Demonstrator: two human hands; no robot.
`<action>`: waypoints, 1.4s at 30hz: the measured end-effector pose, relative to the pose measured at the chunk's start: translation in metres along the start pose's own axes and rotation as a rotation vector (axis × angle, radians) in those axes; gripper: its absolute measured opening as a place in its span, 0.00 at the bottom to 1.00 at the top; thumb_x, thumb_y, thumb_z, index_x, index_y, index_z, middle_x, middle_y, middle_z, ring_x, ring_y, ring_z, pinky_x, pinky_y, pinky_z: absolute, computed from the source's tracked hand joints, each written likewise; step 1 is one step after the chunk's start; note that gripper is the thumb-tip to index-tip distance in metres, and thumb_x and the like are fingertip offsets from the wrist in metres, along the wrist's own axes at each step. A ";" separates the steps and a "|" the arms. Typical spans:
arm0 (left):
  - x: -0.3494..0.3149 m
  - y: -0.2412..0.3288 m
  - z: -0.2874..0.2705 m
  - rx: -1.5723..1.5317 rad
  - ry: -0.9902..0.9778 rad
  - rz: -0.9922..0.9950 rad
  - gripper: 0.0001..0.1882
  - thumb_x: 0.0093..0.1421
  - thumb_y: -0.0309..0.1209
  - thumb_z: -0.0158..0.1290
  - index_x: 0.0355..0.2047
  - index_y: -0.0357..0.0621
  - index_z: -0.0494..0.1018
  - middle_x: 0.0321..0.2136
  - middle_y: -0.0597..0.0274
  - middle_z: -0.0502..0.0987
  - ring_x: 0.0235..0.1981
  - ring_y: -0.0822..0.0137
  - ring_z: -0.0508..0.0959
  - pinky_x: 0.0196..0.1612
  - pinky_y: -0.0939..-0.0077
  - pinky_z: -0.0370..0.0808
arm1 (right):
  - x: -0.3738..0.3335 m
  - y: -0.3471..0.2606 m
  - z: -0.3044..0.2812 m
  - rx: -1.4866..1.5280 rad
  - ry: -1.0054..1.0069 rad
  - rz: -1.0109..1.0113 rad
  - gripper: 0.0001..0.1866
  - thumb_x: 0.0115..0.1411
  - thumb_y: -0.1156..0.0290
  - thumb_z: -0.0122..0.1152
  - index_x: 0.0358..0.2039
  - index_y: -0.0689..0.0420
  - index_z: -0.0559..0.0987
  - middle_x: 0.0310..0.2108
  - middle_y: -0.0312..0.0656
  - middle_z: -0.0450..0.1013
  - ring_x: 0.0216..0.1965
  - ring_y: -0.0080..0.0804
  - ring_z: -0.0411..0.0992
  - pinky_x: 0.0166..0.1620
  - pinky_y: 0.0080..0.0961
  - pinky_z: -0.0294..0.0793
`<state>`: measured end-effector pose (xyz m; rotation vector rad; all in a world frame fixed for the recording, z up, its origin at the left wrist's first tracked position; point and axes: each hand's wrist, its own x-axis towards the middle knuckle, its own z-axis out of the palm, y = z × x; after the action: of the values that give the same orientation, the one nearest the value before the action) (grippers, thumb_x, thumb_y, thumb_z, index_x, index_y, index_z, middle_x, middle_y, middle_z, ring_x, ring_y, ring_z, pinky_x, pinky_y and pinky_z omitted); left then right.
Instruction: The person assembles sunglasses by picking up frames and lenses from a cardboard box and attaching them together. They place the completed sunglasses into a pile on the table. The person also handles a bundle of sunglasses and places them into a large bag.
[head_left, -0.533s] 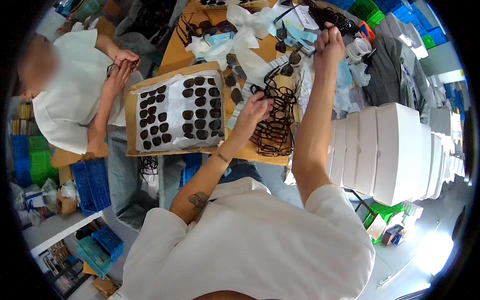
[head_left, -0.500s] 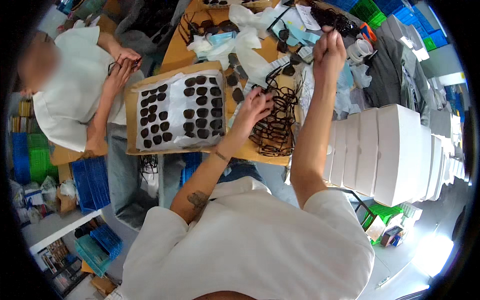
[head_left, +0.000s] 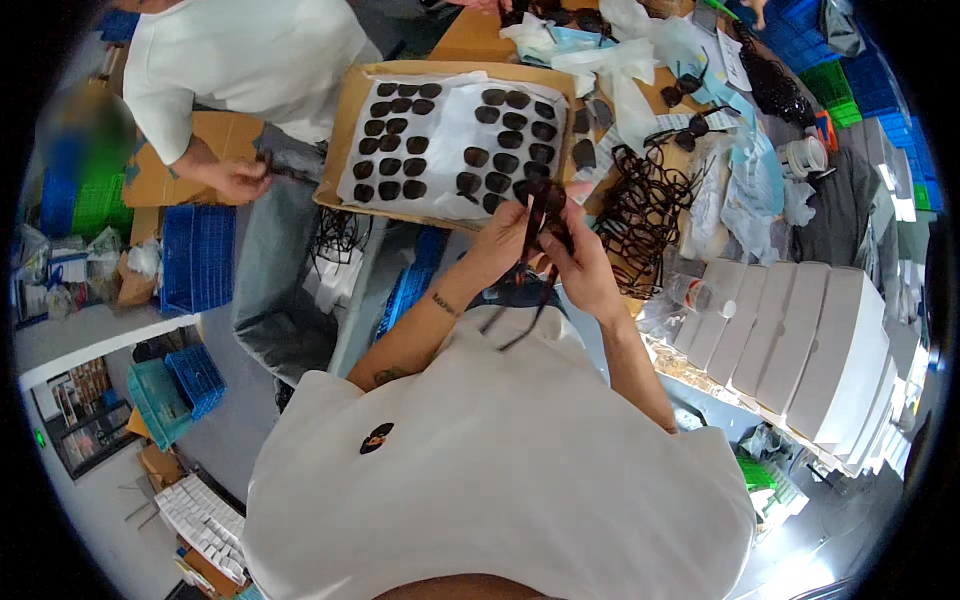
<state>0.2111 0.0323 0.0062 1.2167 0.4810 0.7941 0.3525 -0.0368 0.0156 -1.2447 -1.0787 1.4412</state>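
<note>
Close in front of my chest, my left hand [head_left: 500, 243] and my right hand [head_left: 585, 268] are closed round a pair of dark sunglasses [head_left: 545, 215]. Its thin temples hang down toward my shirt; my fingers partly cover the front. Just beyond the hands lies a shallow cardboard box [head_left: 345, 130] lined with white paper. Dark lenses [head_left: 403, 142] lie in rows on that paper, in a left and a right group. To the right of my right hand, a tangled heap of dark glasses frames [head_left: 640, 210] rests on the table.
Crumpled white plastic wrap [head_left: 625, 60] and loose sunglasses [head_left: 683, 88] litter the far table. White boxes [head_left: 810, 340] stand in a row at right, beside a clear plastic bottle [head_left: 700, 295]. At left a co-worker's hand [head_left: 240, 180] holds something dark; blue crates [head_left: 198, 258] stand below.
Both hands have drawn back toward my chest, the left from the frames heap and the right from the far table. They now hold sunglasses together. The view has shifted; the co-worker's arm has lowered.
</note>
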 end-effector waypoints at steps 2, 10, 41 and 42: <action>-0.021 0.000 -0.015 -0.043 0.011 -0.115 0.30 0.69 0.53 0.41 0.55 0.37 0.70 0.41 0.60 0.73 0.38 0.71 0.68 0.40 0.74 0.62 | 0.003 -0.004 0.010 -0.086 -0.042 -0.052 0.20 0.65 0.80 0.52 0.58 0.63 0.66 0.44 0.45 0.74 0.40 0.33 0.75 0.42 0.27 0.75; -0.067 -0.047 -0.031 0.484 0.431 0.171 0.16 0.68 0.39 0.50 0.48 0.40 0.74 0.32 0.67 0.76 0.28 0.77 0.72 0.30 0.81 0.71 | 0.032 0.035 0.058 -0.192 0.036 -0.120 0.13 0.62 0.83 0.52 0.48 0.63 0.73 0.41 0.41 0.74 0.40 0.31 0.74 0.45 0.25 0.73; -0.162 -0.004 -0.111 -0.191 0.886 -0.426 0.13 0.70 0.38 0.47 0.48 0.45 0.67 0.32 0.59 0.78 0.29 0.65 0.79 0.29 0.67 0.81 | 0.309 0.130 0.122 -0.897 0.314 -0.213 0.13 0.55 0.64 0.69 0.34 0.59 0.80 0.33 0.45 0.79 0.35 0.34 0.78 0.39 0.29 0.75; -0.163 -0.007 -0.122 -0.062 0.832 -0.471 0.13 0.69 0.38 0.47 0.49 0.46 0.68 0.32 0.59 0.79 0.28 0.65 0.79 0.29 0.67 0.80 | 0.301 0.117 0.111 -0.735 0.285 -0.238 0.14 0.56 0.63 0.68 0.36 0.59 0.80 0.34 0.45 0.79 0.34 0.34 0.77 0.38 0.29 0.75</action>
<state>0.0209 -0.0144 -0.0503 0.6222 1.3536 0.8690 0.2106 0.2294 -0.1437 -1.6880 -1.5546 0.6596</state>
